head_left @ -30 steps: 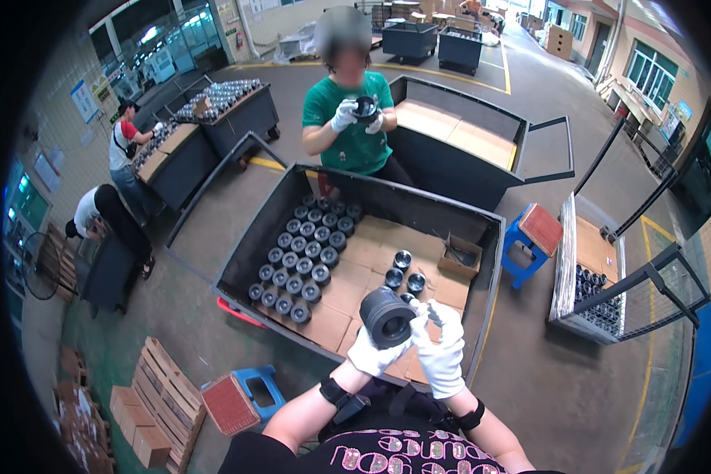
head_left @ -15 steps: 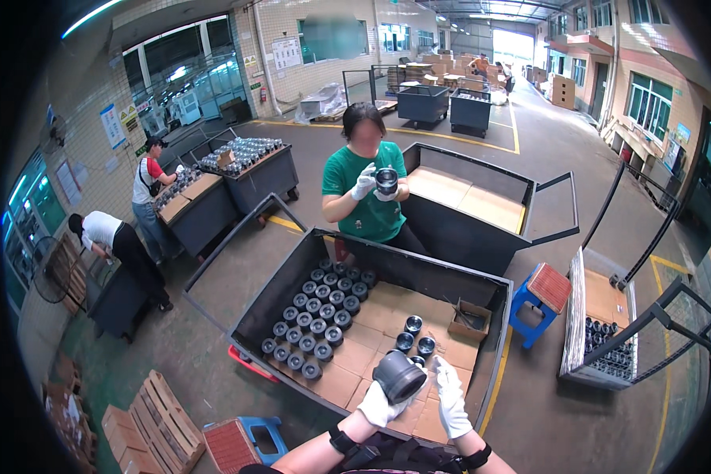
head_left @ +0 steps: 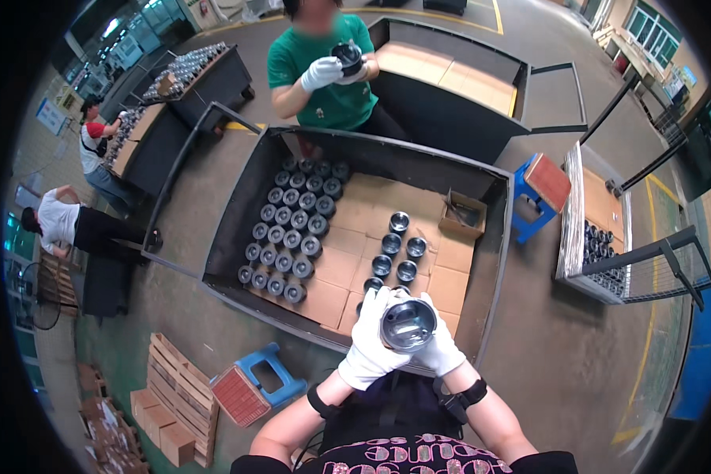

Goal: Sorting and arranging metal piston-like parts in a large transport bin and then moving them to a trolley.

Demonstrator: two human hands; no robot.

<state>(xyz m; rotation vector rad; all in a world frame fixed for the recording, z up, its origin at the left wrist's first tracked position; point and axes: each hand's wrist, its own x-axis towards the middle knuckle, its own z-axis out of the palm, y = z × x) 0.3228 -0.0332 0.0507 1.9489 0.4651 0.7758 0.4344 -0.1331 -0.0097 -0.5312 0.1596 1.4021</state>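
Close to my body I hold a dark, shiny metal piston [head_left: 408, 325], its hollow end facing up towards me. My left hand [head_left: 373, 341], in a white glove, is closed around its left side. On the other side my right hand [head_left: 442, 346], also gloved, grips it. Just beyond my hands, several pistons [head_left: 381, 265] stand loosely grouped on the cardboard sheet [head_left: 347, 268] in the cart. More pistons [head_left: 291, 238] fill close rows on the cart's left side. My fingertips partly hide the nearest of the loose ones.
The dark metal cart [head_left: 387, 150] has raised walls, with a small cardboard box [head_left: 462, 215] inside. Across it a person in green [head_left: 324, 71] holds another piston. Blue stools [head_left: 261, 383] with red-brown tops stand either side. A wooden pallet [head_left: 183, 387] and other carts surround us.
The piston has tipped so its hollow end faces me. My right hand has closed onto it from being apart. The view has tilted downwards.
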